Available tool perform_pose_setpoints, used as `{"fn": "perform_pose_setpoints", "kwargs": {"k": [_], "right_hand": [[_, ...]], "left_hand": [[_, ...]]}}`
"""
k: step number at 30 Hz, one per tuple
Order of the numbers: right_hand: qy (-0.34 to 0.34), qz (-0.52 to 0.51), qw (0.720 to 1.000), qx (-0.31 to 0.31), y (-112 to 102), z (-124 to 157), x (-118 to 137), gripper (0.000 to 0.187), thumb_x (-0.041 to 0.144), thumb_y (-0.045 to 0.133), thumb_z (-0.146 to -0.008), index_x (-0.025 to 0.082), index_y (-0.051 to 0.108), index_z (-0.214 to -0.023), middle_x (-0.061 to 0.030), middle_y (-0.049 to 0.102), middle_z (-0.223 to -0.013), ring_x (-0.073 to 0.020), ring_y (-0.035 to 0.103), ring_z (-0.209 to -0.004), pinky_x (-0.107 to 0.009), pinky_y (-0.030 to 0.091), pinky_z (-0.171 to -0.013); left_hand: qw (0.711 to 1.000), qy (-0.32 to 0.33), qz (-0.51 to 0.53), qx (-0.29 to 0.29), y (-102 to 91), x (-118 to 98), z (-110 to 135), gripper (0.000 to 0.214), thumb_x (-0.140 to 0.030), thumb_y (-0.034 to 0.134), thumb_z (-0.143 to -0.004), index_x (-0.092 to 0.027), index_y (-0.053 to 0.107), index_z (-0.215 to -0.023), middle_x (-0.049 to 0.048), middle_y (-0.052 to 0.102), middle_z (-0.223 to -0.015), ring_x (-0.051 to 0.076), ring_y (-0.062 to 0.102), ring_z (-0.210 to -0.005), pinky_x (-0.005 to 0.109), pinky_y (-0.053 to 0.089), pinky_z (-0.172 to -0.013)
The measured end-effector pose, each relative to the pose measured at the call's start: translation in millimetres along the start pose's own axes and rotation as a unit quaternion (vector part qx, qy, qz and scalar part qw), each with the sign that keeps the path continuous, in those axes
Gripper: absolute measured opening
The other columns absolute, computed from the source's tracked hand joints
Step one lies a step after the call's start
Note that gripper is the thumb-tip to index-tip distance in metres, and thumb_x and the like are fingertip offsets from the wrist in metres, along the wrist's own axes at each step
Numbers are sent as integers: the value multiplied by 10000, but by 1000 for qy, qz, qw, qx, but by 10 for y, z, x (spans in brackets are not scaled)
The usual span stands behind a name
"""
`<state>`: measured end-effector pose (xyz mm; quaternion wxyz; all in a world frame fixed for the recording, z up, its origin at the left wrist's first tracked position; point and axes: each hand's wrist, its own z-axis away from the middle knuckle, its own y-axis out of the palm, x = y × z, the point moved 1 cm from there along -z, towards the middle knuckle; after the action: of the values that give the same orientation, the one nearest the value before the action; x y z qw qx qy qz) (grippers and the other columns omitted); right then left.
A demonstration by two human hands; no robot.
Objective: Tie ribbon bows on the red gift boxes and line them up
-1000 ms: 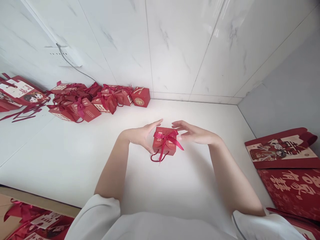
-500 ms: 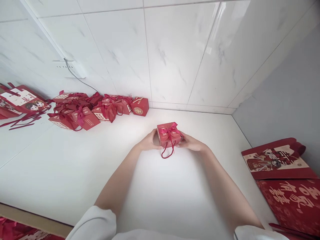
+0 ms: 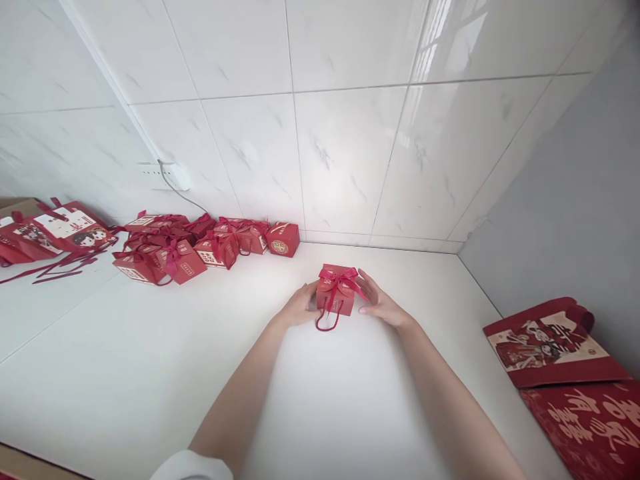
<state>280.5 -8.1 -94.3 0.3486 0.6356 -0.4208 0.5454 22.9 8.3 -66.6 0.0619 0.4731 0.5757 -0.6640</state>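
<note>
A small red gift box with a pink ribbon bow and a red cord loop rests on the white counter, far from me and near the tiled wall. My left hand lies against its left side with the fingers curled around it. My right hand is at its right side, fingers stretched out flat and slightly apart from the box.
Several similar red ribboned boxes line the wall at the back left, with flat red cartons farther left. Red printed bags lie at the right edge beside a grey side wall. A cable runs from a wall socket.
Both hands carried the box away from me toward the wall and set it on the counter. The right hand's fingers have loosened from the box.
</note>
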Motion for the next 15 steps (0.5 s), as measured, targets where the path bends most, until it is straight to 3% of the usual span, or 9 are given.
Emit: {"fn": "perform_pose_setpoints", "kwargs": {"k": [3,8,12,15], "right_hand": [[-26,49,998,-9,154,3,89,1037,389,802,-643,325,190,-1478,-70,293,-1526,-266,267,-1406,-475,238,-1139],[-22,90,994,-66,260,37,89,973,369,764,-685,337,198,-1476,-46,384,-1473,-271,344,-1361,-463,277,-1123],[-19,83,995,-54,218,53,45,931,351,742,-690,327,231,-1468,-44,410,-1459,-280,354,-1354,-478,289,-1108],[-18,68,996,-48,194,49,34,881,329,758,-655,284,335,-1427,-63,426,-1447,-287,362,-1344,-481,279,-1106]], "left_hand": [[999,-4,-32,-7,26,-16,6,484,-304,614,-757,-257,546,-1234,25,585,-1291,278,530,-1178,467,276,-1121],[1000,3,-25,-9,49,56,-1,378,-317,590,-782,-263,609,-1155,-1,535,-1364,258,506,-1220,460,228,-1145],[999,-21,31,-24,56,139,13,442,-329,663,-726,-231,616,-1155,51,502,-1393,268,446,-1286,409,323,-1096],[997,-38,50,-45,58,134,38,660,-325,710,-678,-193,488,-1286,105,460,-1418,282,423,-1304,424,320,-1089]]}}
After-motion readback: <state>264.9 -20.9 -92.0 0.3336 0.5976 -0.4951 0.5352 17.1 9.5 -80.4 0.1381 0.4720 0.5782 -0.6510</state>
